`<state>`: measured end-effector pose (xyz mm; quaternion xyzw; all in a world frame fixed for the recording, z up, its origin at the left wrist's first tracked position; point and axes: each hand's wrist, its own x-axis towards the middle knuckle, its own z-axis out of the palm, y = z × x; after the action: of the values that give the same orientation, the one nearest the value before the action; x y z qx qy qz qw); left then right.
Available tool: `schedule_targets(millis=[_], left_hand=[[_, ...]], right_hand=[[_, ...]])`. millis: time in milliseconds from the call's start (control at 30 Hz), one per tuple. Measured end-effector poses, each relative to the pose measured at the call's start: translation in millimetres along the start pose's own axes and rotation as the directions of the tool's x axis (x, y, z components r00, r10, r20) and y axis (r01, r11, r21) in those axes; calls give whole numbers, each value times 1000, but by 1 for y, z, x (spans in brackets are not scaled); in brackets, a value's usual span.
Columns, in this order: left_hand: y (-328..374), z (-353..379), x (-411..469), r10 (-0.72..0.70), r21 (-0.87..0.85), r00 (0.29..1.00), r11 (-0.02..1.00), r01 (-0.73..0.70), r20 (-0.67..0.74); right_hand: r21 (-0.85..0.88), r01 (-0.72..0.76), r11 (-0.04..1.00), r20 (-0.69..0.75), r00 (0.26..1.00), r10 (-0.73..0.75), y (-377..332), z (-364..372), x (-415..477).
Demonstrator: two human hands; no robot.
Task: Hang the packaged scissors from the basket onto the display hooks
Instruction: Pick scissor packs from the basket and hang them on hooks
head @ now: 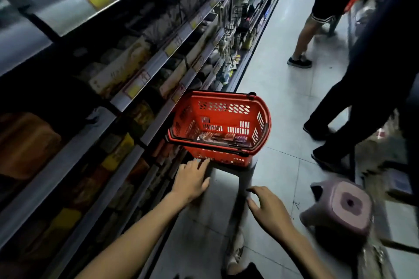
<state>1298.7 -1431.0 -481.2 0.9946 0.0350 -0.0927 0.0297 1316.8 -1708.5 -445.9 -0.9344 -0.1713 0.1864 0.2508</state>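
A red plastic basket (260, 106) stands on a grey stool (247, 176) in the aisle, close to the shelves. Several packaged items (223, 138) lie on its bottom; blur keeps me from telling scissors apart. My left hand (191, 180) reaches toward the stool's near left edge just below the basket, fingers spread and holding nothing. Lower and to the right, my right hand (268, 208) hovers beside the stool, fingers loosely spread and empty. Display hooks with hanging goods (229, 22) show far up the shelf run.
Dark shelves (127, 102) of boxed goods line the left side. A pink stool (342, 208) stands at the right. Two people (367, 88) stand in the aisle ahead on the right. Light floor tiles run between.
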Motion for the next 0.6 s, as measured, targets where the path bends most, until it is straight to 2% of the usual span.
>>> schedule_targets(millis=[167,267,433,600], left_hand=[[-10,14,91,-44,21,997,999,43,66],[-17,29,123,-45,54,989,998,38,143],[-30,39,166,67,97,967,991,-93,247],[-48,43,203,217,57,897,965,-257,385]], right_hand=[[-151,62,987,-4,998,-64,22,-10,87],[-209,99,973,-65,991,-115,33,-18,135],[-311,126,942,-156,971,-181,46,-29,221],[-485,213,848,-36,964,-262,52,-19,272]])
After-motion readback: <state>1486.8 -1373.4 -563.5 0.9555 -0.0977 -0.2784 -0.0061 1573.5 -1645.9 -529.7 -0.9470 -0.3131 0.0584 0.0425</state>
